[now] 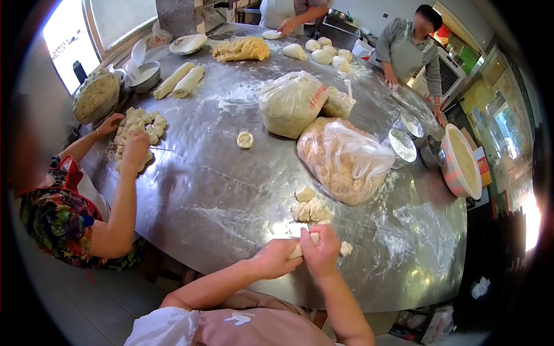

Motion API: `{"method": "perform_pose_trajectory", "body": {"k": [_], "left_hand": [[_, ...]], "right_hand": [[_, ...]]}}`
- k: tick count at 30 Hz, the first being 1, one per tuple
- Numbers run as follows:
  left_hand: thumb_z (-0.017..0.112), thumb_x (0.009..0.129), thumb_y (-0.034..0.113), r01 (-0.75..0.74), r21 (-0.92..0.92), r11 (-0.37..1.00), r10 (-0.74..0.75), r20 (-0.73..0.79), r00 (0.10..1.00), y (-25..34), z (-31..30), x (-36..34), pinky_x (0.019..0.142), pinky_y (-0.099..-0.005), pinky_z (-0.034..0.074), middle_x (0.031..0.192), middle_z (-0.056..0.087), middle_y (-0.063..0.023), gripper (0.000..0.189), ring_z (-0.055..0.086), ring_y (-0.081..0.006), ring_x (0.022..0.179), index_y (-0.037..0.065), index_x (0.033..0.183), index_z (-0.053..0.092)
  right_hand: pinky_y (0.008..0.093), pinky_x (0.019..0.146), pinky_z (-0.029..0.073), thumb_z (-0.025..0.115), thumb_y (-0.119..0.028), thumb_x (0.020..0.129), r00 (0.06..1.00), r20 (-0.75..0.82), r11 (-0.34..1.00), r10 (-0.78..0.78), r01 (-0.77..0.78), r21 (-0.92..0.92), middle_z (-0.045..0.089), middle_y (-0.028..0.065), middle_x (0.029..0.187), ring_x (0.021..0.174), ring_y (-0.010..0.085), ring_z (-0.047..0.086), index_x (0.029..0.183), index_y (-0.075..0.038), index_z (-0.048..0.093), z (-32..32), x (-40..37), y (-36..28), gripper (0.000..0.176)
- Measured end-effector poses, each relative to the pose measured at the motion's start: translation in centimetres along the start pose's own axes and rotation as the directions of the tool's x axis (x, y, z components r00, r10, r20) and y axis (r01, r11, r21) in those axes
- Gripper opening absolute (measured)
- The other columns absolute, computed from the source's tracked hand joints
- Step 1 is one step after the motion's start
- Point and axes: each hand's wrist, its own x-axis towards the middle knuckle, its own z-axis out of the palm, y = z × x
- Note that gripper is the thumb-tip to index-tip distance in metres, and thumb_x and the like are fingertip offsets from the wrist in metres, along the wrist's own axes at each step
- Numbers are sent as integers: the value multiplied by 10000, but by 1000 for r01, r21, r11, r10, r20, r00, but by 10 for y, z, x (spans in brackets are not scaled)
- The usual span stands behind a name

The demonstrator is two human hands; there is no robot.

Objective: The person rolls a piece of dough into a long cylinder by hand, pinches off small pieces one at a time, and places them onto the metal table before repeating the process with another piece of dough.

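The left window (68, 43) is blown out, the metal table (213, 179) glares, and edges bend into black.

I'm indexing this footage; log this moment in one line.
left hand: gripping dough strip; right hand: gripping same strip; nearby: dough pieces, plastic bag; surface: metal table

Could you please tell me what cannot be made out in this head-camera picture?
- Head view: most of the dough between the left hand and right hand, hidden by their fingers.
- Head view: the red lettering on the plastic bag, too small and blurred to read.
- Head view: the head of the co-worker at the top, cut off by the picture's upper edge.
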Motion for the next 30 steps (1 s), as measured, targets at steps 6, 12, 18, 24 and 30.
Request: {"method": "perform_pose_trajectory", "body": {"k": [6,12,18,24,30], "left_hand": [[744,893,258,64,67,996,-66,28,997,22,-5,-4,843,-420,536,1037,696,-170,447,677,-377,955,122,1269,546],[800,773,136,42,54,998,-36,-102,994,-14,7,9,977,-411,488,1409,495,-190,1192,603,-355,1156,101,1606,-53],[716,823,127,-181,34,983,184,-234,955,-22,3,-2,1029,-455,462,1382,502,-236,818,522,-402,1266,81,1529,304],[701,830,132,23,-163,986,-38,-91,995,-21,0,-7,847,-435,529,1032,677,-209,450,672,-384,989,52,1246,548],[683,829,142,135,4,991,-135,-40,990,-4,-9,-5,801,-416,532,971,703,-197,290,684,-350,909,52,1103,652]], "right_hand": [[439,713,509,784,-240,841,1000,28,989,11,-7,-150,612,149,936,803,337,616,1051,-36,626,-22,28,21,333],[410,749,514,736,-294,893,921,379,964,89,-175,200,609,178,1014,852,313,631,1174,-15,604,-27,2,-30,417],[399,690,515,693,-220,935,927,366,963,85,-171,209,612,154,912,772,308,624,1030,-41,624,-14,-14,-31,214],[394,623,514,735,-195,902,991,124,984,-48,25,175,609,132,871,731,318,622,943,-51,625,-11,2,-45,186],[414,625,497,771,-169,857,993,121,995,-16,4,100,600,134,835,714,343,608,882,-55,598,-4,-1,-49,209]]}}
